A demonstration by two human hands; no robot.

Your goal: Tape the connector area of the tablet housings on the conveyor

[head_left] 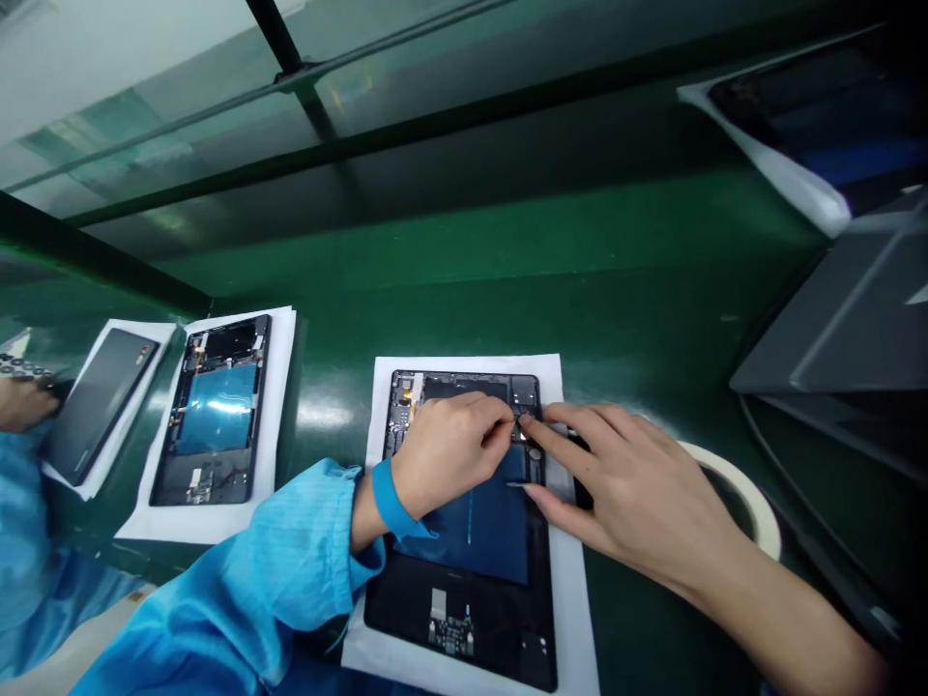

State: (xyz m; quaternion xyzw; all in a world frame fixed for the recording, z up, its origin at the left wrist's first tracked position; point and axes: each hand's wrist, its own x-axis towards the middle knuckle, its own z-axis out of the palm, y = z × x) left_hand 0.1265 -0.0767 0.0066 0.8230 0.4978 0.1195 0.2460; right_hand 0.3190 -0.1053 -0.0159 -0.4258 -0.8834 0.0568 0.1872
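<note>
Where the opened tablet (471, 532) is laid: on white paper (576, 590).
Left hand (446, 459): fingertips are held together over the tablet's top edge — what is gripped cannot be told.
Right hand (623, 483): fingers are kept apart — index tip placed near the top corner.

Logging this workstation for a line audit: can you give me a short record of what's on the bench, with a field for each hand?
Surface: green workbench
Work piece: opened tablet, lying on a white paper sheet
Left hand: blue sleeve, fingertips at the tablet's upper internals
Right hand: bare, index finger beside the left hand's fingertips
Also on bench: second opened tablet; masking tape roll
Nearby: another person's hand, beside a dark tablet panel
</note>
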